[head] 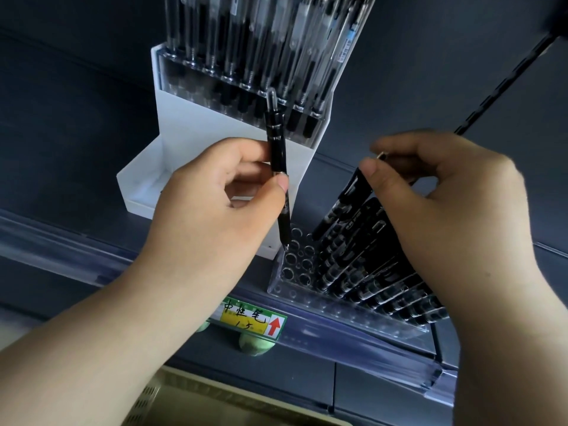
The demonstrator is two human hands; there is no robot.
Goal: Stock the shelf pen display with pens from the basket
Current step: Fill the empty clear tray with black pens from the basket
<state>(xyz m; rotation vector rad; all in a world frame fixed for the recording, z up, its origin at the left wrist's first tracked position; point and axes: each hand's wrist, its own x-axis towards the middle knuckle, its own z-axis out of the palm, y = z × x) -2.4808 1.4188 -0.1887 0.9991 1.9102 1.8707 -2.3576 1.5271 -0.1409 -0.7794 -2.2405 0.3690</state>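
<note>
Dark grey shelf (61,179) carries a clear perforated pen rack (278,287). Left hand (215,195) pinches a slim black click pen (278,155) upright, tip just above an empty left-side hole (289,258); right hand (445,192) grips standing black pens (353,241).

**Background.** Dark blue-grey back panel (76,87) of a shelving unit, with a slotted upright (504,78) running diagonally at upper right. The shelf (332,192) carries a clear plastic price rail (353,330) along its front edge, holding a green-and-yellow label (252,318) with a red arrow. Pale green rounded items (255,345), possibly stock, sit below. Lighting is dim and even.
</note>
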